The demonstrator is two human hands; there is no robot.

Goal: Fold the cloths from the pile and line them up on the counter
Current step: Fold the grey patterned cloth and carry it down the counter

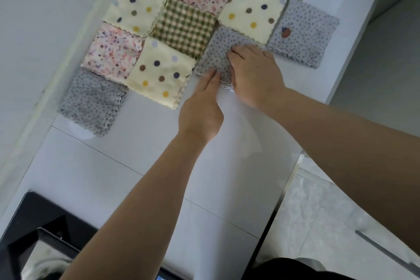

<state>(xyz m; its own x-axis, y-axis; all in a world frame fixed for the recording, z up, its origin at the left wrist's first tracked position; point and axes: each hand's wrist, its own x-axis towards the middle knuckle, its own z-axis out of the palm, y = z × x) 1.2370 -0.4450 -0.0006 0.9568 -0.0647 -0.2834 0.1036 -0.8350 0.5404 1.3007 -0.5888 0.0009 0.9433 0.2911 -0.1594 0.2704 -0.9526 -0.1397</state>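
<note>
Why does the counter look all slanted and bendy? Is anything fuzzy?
Head view: the wide lens curves the counter edges and the camera tilts; soft, even light, faint shadows; the grey cloth under the left hand and right hand looks slightly blurred.

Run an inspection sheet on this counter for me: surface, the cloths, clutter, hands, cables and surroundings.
Surface: white counter with thin seams running across it.
Job's things: nine folded cloths laid edge to edge in rows (gingham, speckled, polka dot, grey). A tenth, the grey dotted cloth, lies under both hands. No unfolded pile in view.
Clutter: dark framed object at the near left corner; what it is cannot be told.
Hands: left hand has straight fingers touching the grey dotted cloth's near edge. Right hand rests flat on top of it.
Cables: nothing seen.
Surroundings: pale wall on the left, tiled floor on the right.
</note>
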